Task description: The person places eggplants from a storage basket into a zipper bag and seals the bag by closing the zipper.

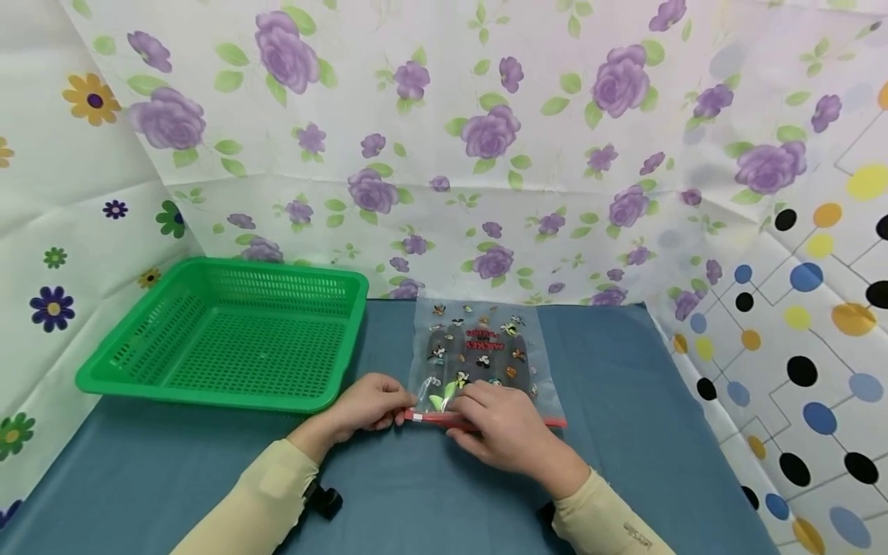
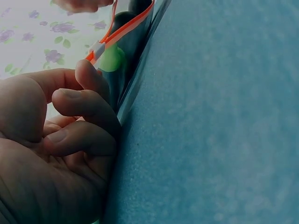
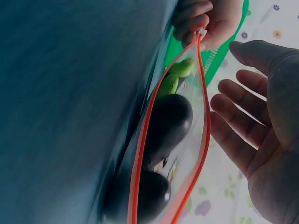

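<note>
A clear zip bag (image 1: 483,339) with cartoon prints and red lettering lies flat on the table, its red zip edge (image 1: 555,422) towards me. At the zip's left end, beside the white slider (image 2: 96,50), my left hand (image 1: 371,402) pinches the bag's corner between thumb and forefinger. Over the zip edge is my right hand (image 1: 502,424), its fingers relaxed and spread in the right wrist view beside the parted red strips. Several long, dark, glossy things (image 3: 168,121) resembling eggplants lie inside the bag, with light green pieces (image 3: 180,72) near the slider end.
A green plastic basket (image 1: 340,362) with perforated sides stands at the back left, close to my left forearm. Blue cloth (image 1: 603,370) covers the table. Flowered and dotted sheets (image 1: 444,223) enclose the back and sides.
</note>
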`<act>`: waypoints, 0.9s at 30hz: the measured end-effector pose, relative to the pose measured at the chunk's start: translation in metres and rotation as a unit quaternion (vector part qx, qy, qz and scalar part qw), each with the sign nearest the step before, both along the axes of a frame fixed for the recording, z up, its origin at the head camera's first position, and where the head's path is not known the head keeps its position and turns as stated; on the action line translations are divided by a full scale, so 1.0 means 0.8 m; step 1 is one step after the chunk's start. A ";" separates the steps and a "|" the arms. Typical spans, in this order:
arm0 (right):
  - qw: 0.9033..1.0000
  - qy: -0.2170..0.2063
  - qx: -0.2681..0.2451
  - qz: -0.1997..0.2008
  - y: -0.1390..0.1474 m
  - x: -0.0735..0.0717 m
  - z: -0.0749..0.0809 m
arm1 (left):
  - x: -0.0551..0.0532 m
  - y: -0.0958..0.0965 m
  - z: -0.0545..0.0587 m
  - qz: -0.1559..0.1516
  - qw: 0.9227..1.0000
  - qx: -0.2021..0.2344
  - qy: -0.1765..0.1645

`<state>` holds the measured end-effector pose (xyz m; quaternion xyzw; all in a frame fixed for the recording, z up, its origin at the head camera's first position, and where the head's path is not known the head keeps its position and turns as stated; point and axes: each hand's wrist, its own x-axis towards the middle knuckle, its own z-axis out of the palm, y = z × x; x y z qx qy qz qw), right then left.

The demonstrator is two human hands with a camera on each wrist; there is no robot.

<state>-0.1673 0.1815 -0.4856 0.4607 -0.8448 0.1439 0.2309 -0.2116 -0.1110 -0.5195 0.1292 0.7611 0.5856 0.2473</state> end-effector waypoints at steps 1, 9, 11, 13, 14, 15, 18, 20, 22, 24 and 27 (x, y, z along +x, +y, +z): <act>1.000 -0.002 0.000 0.004 -0.004 -0.001 0.000 | 0.000 0.000 -0.002 -0.001 1.000 0.000 -0.001; 1.000 -0.021 0.016 0.006 -0.023 -0.007 -0.003 | -0.002 0.006 -0.010 -0.011 1.000 0.009 0.002; 0.999 -0.017 0.028 0.005 -0.027 -0.008 -0.005 | -0.001 0.006 -0.011 -0.010 1.000 0.011 0.003; 0.999 -0.015 0.033 0.003 -0.030 -0.009 -0.007 | -0.001 0.006 -0.012 -0.009 1.000 0.013 0.003; 0.999 -0.016 0.033 0.004 -0.032 -0.009 -0.008 | -0.001 0.005 -0.012 -0.009 1.000 0.013 0.004; 0.999 -0.016 0.033 0.004 -0.033 -0.008 -0.008 | -0.002 0.005 -0.012 -0.009 1.000 0.012 0.004; 0.999 -0.018 0.028 0.005 -0.037 -0.008 -0.010 | -0.002 0.005 -0.009 -0.010 1.000 0.010 0.007; 0.999 -0.019 0.027 0.005 -0.039 -0.008 -0.010 | -0.001 0.004 -0.008 -0.012 1.000 0.008 0.007; 0.999 -0.020 0.027 0.004 -0.041 -0.009 -0.010 | -0.001 0.003 -0.007 -0.013 1.000 0.008 0.007; 0.999 -0.021 0.029 0.003 -0.044 -0.010 -0.011 | -0.001 0.000 -0.007 -0.012 1.000 0.007 0.007; 0.999 -0.023 0.033 0.000 -0.049 -0.013 -0.011 | -0.001 -0.003 -0.006 -0.008 1.000 0.007 0.007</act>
